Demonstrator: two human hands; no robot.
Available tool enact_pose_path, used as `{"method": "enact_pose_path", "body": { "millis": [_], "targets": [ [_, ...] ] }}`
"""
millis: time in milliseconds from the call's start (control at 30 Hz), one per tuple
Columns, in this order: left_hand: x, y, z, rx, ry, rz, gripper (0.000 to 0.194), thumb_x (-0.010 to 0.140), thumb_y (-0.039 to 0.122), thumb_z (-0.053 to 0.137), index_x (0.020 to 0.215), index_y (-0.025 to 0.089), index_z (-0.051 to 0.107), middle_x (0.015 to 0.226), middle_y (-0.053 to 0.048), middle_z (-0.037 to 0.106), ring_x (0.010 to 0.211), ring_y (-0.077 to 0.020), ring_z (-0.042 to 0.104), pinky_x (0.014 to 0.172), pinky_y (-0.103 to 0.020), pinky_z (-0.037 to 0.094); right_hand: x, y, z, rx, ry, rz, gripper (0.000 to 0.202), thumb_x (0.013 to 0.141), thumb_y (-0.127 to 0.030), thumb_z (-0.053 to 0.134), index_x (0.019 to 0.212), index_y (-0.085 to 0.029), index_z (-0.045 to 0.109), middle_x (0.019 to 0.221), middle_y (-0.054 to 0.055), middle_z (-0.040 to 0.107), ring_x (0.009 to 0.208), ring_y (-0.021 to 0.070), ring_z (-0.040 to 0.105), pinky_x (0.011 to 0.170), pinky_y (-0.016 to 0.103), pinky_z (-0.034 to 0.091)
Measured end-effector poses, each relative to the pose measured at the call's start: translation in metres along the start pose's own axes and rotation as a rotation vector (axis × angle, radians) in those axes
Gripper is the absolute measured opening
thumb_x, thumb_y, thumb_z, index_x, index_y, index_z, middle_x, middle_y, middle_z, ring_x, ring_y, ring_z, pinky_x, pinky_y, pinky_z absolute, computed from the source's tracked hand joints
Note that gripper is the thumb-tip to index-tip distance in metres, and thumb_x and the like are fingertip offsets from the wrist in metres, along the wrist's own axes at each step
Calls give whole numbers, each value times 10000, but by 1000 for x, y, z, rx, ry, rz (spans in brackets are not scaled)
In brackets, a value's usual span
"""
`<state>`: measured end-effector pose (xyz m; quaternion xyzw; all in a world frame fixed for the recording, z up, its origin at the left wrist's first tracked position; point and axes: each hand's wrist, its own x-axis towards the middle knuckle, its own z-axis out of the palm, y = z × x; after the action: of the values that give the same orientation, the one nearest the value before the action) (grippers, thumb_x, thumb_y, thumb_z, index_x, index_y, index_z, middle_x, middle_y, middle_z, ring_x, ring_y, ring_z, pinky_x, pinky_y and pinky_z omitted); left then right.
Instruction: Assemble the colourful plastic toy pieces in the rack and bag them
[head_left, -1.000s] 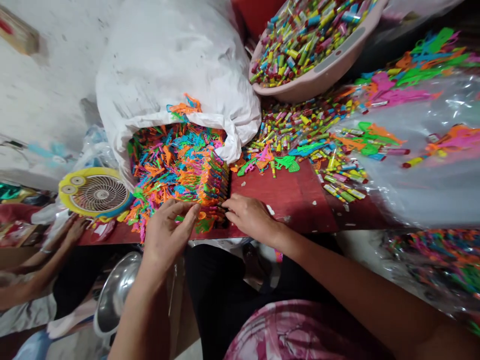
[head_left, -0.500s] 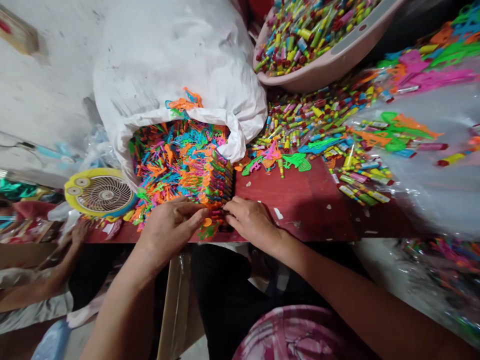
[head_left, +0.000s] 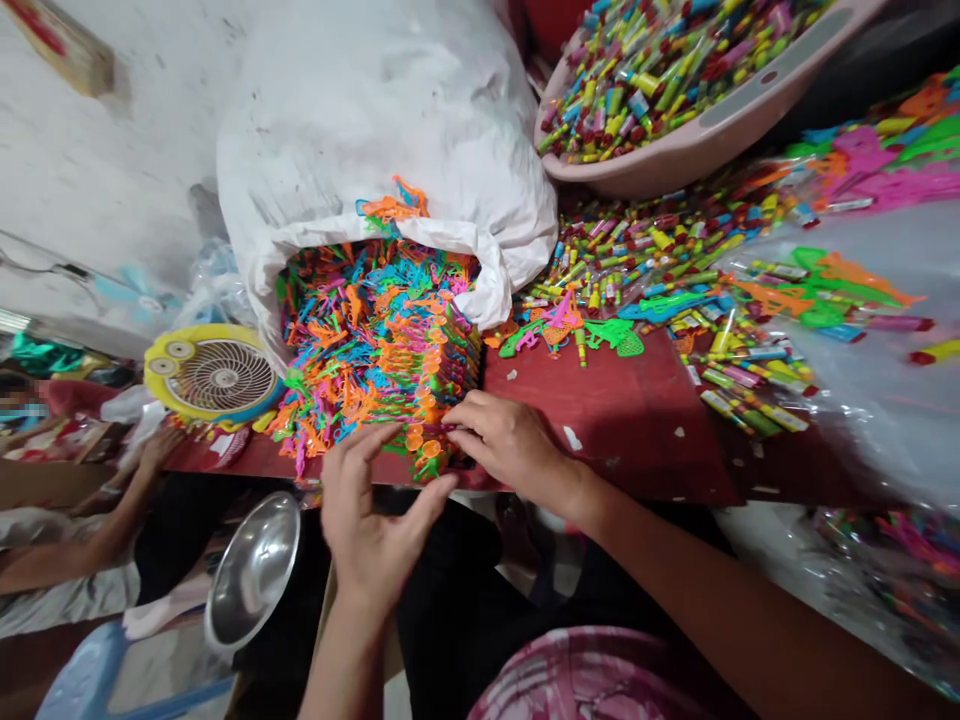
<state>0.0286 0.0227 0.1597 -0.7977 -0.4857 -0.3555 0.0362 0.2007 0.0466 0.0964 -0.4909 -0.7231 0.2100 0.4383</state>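
My left hand (head_left: pixel 373 520) is open just over the table's front edge, its thumb and fingers spread apart with nothing between them. Beside it, my right hand (head_left: pixel 517 443) has thumb and forefinger pinched together at the near end of a stacked row of small colourful plastic pieces (head_left: pixel 431 385). What the fingertips hold there is too small to make out. The row has round orange ends facing up. A loose heap of similar pieces (head_left: pixel 345 340) spills from the mouth of a white sack (head_left: pixel 382 120) behind the row.
A yellow fan (head_left: pixel 225 375) stands left of the heap. Label-wrapped tubes (head_left: pixel 615 255) and toy-gun shapes (head_left: pixel 615 337) lie on the red table (head_left: pixel 600 420). A pink basin (head_left: pixel 645 180) holds more tubes. At left are a metal bowl (head_left: pixel 255 570) and another person's arm (head_left: pixel 112 535).
My left hand has drawn back from the row toward me and spread its fingers. My right hand stays at the row's end. The view has shifted left, bringing the metal bowl into sight.
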Motion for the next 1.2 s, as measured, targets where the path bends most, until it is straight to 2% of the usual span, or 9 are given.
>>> {"method": "enact_pose_path", "body": {
  "millis": [133,233,400,533,767,933,1133,1200],
  "targets": [
    [-13,-11,20,127,56,46,344,834,365,704,1126,226,588,1059,-68,653,1028,-239,610,940,-410,453,5,1,1,-77,-33,-40,152,955,-211,574,1008,-196,715,929,33,668,824,141,615,711,240,383],
    [-13,-17,26,163,65,71,299,856,315,652,1127,221,565,1040,-70,657,1011,-241,618,942,-417,433,9,1,1,-102,-48,-82,157,961,-213,562,974,-190,717,907,35,670,814,142,606,709,244,375],
    [-13,-14,34,225,91,35,376,812,359,677,1127,208,538,1018,-78,656,984,-262,598,949,-433,390,15,4,-1,-118,-107,-143,160,950,-189,554,935,-175,712,870,37,669,807,151,594,694,251,357],
    [-12,-9,42,271,88,0,335,810,329,637,1100,191,542,1037,-100,663,1008,-279,587,991,-461,338,19,10,-4,-93,-149,-196,146,924,-188,564,915,-176,709,869,36,669,782,147,584,677,248,356],
    [-11,-9,45,275,57,-42,269,816,321,629,1045,204,549,987,-79,675,999,-277,599,1042,-473,293,27,9,-12,-1,-210,-157,135,853,-138,595,875,-176,723,836,19,690,759,134,589,666,231,365],
    [-12,-10,45,251,41,-58,281,822,321,625,1065,204,547,1030,-88,678,1021,-281,599,1083,-486,263,26,10,-11,69,-161,-90,105,824,-121,624,813,-166,718,741,-5,650,692,118,562,643,223,363],
    [-12,-12,47,279,39,-93,411,775,424,676,1080,179,550,1042,-103,678,1036,-294,600,1106,-503,259,22,11,-6,175,-104,-124,198,851,-103,612,990,-176,734,827,6,659,706,107,589,652,212,403],
    [-11,-12,49,284,45,-112,390,781,420,668,1070,189,546,1052,-98,678,1045,-294,598,1110,-507,260,23,10,-5,146,-115,-136,170,869,-111,611,971,-172,733,848,21,678,742,121,608,680,223,416]
  ]
}}
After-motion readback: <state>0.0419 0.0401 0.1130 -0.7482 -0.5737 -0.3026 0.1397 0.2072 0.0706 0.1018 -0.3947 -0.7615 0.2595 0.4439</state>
